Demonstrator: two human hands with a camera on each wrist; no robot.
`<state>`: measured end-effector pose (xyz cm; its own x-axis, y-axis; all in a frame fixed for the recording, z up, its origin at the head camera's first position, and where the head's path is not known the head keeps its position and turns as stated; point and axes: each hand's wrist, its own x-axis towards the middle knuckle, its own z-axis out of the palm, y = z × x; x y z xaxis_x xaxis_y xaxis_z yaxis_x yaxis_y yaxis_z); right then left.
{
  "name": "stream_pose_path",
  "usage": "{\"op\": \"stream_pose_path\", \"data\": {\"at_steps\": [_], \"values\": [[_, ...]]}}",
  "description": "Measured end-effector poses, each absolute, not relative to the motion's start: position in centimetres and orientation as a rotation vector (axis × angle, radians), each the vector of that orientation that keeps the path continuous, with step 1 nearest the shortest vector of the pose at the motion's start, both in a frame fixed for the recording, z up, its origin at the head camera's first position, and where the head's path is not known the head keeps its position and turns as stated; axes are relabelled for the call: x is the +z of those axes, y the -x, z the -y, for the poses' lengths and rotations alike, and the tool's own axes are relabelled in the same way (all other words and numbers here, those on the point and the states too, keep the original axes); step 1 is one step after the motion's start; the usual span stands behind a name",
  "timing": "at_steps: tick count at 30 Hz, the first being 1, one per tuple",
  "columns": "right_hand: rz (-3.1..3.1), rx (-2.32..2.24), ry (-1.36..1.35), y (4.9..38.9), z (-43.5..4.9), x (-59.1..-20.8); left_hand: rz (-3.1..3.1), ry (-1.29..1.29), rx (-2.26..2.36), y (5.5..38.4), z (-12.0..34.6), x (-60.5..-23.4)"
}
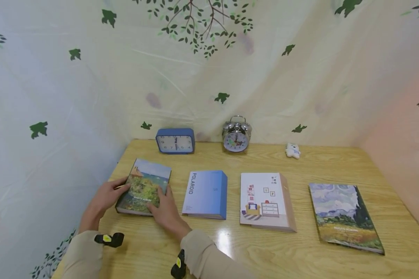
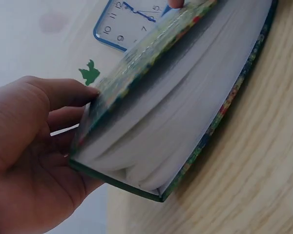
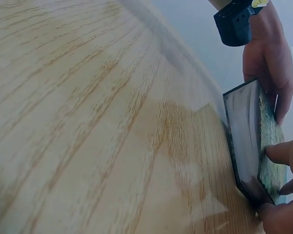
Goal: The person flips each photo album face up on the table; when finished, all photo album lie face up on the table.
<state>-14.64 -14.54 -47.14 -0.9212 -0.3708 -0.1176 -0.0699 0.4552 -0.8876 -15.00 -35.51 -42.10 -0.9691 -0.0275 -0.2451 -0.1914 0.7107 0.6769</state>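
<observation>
A photo album [image 1: 141, 180] with a painted coastal landscape on its cover lies at the left of the wooden table. My left hand [image 1: 106, 195] grips its spine side, thumb on the cover's edge and fingers around the spine. From the other side my right hand [image 1: 168, 212] holds the lower right part, thumb on the cover and fingers at the right edge. The left wrist view shows the album's white pages [image 2: 185, 107] slightly fanned between the covers. In the right wrist view, the fingertips [image 3: 278, 152] of my right hand press the cover.
Rightward stand a blue POLAROID album [image 1: 204, 193], a white album with furniture drawings [image 1: 263, 199] and another painted photo album [image 1: 345, 217]. Along the back are a blue clock [image 1: 175, 141], a silver twin-bell alarm clock [image 1: 236, 135] and a small white figurine [image 1: 293, 150].
</observation>
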Motion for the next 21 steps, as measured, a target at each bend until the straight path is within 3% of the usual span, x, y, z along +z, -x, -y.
{"op": "stream_pose_path", "data": {"at_steps": [21], "values": [[-2.489, -1.339, 0.491, 14.4, 13.8, -46.7, -2.834, 0.242, 0.888, 15.3, 35.9, -43.6]]}}
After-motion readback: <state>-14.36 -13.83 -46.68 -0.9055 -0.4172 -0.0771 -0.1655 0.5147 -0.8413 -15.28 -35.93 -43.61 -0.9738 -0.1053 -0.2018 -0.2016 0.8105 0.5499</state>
